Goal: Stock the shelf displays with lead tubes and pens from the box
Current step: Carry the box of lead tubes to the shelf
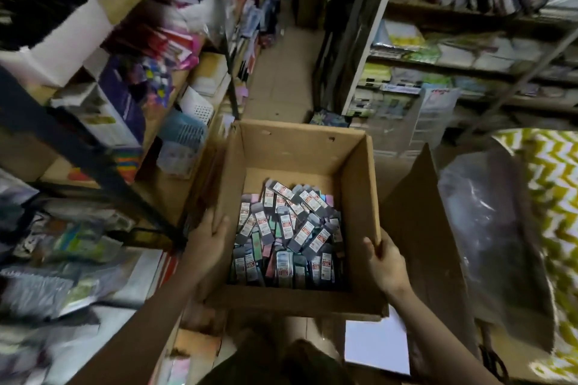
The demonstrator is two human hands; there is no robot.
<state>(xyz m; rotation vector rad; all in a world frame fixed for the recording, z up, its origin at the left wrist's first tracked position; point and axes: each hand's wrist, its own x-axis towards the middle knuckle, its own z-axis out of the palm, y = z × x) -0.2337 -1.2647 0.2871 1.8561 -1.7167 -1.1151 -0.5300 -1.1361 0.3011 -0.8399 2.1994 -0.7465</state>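
Open brown cardboard box point(294, 153) held in the aisle between shelves, left hand point(208, 244) gripping its left wall, right hand point(386, 262) curled over the right rim. Small flat lead-tube packets point(287, 237) heaped loose inside: probably light, stiff, slippery; best pinched singly by the edges. No pens distinguishable; labels blurred, lower layers hidden.

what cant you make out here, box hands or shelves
Head view only:
- Print on the lead tube packs: too small and dim to read.
- Lower layers of packs: buried under the top ones; no pens can be picked out.
- Left hand fingers: hidden behind the box wall.
- Right hand fingertips: curled over the rim, hidden inside.
- Left shelves: goods smeared by blur.
- What lies under the box: blocked by it.
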